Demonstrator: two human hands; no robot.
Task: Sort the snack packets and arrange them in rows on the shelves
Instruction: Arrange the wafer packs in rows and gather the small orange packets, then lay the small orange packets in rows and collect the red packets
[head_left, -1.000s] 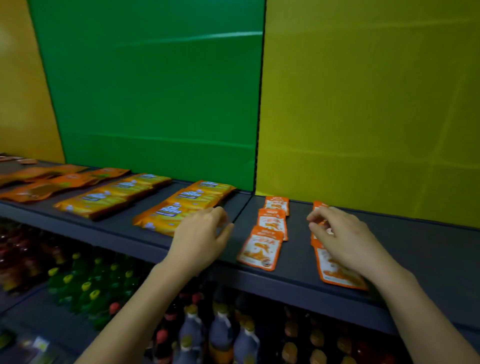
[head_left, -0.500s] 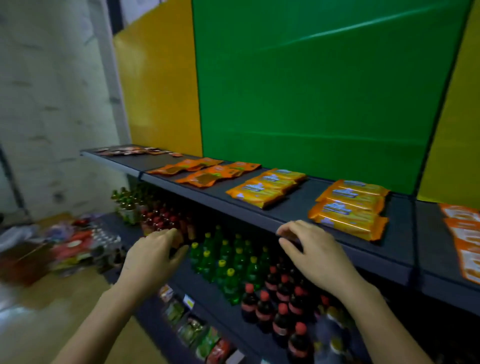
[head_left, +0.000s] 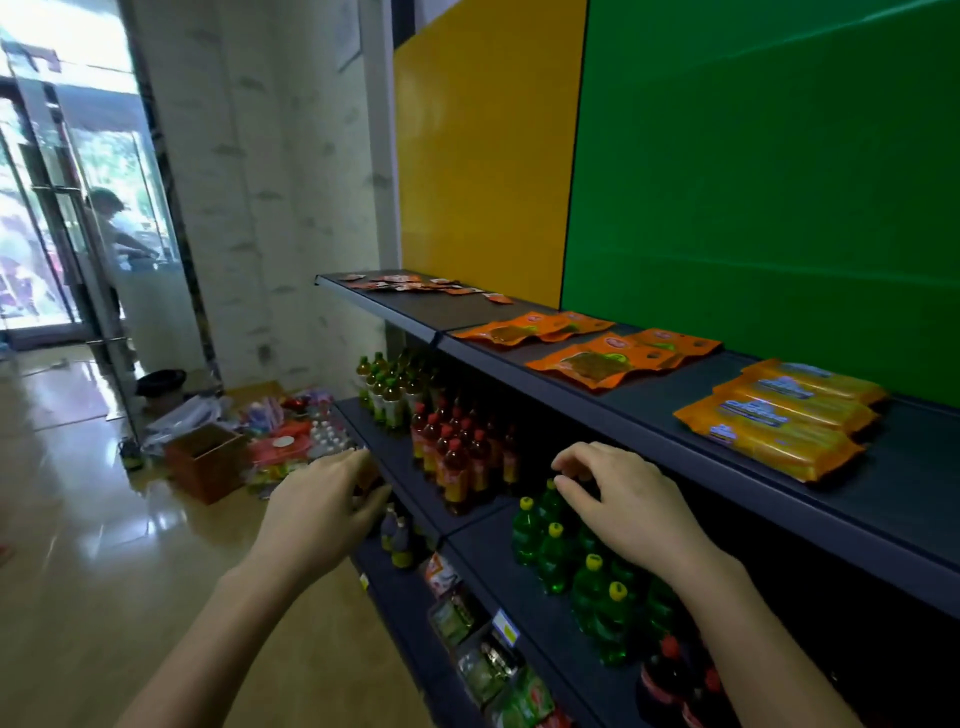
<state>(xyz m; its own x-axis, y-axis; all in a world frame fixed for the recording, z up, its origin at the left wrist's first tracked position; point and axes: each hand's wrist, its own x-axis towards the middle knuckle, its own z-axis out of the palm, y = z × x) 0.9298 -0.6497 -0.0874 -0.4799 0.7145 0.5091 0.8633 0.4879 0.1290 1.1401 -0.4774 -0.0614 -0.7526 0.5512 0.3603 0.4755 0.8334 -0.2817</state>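
Observation:
The dark top shelf (head_left: 649, 415) runs from far left to near right. On it lie small loose orange packets (head_left: 415, 283) at the far end, two rows of orange pouches (head_left: 602, 358) in the middle, and a row of yellow-orange biscuit packs (head_left: 779, 421) nearer me. My left hand (head_left: 322, 509) hovers in front of the lower shelves, fingers spread, holding nothing. Just below the top shelf's front edge my right hand (head_left: 623, 499) hangs with curled, separated fingers and nothing in it.
Lower shelves hold brown and red-capped drink bottles (head_left: 457, 447), green bottles (head_left: 561, 551) and small packets. On the floor at left are a cardboard box (head_left: 205, 460) and a heap of goods. A person stands by the glass door (head_left: 57, 218) in the distance.
The view has swung left along the shelf. Both hands came off the small orange packets at the right, which are out of view, and now hang in front of the lower shelves.

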